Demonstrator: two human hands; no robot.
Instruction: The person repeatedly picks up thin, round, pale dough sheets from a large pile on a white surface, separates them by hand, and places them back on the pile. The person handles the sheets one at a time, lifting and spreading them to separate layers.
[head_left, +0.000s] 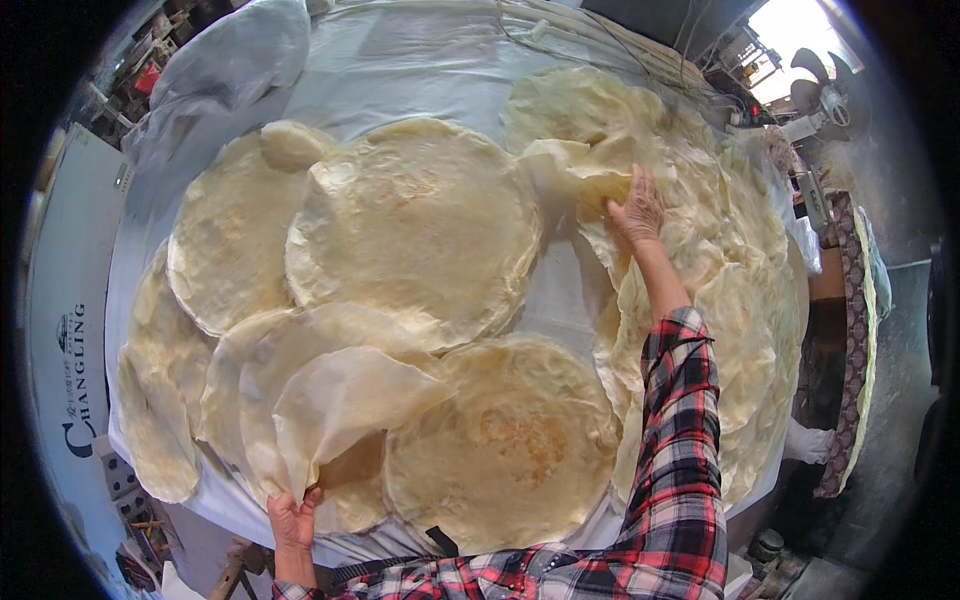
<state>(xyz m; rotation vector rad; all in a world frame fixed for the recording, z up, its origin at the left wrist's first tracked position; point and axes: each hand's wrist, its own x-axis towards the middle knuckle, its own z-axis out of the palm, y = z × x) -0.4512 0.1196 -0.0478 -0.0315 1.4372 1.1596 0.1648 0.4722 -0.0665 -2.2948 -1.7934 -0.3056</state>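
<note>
Large, thin round flatbread sheets lie in overlapping piles on a table covered with pale sheeting (559, 289). Low on the left, my left hand (292, 517) pinches the near edge of a thin flatbread sheet (345, 405), which is lifted and folded over others. My right hand (639, 210) reaches to the heap of crumpled flatbreads (720, 247) on the right; its fingers lie spread on a sheet there, the thumb apart from them. Between the arms sits a browned round flatbread (517, 442). Beyond it is a wide round stack (420, 225), with another round (232, 232) on its left.
Clear plastic film (232, 67) is bunched at the far left corner. A white panel with printed lettering (71, 300) stands along the left side. A fan (829, 97) is at the far right, and a patterned cushion or cloth (847, 345) hangs beyond the right edge.
</note>
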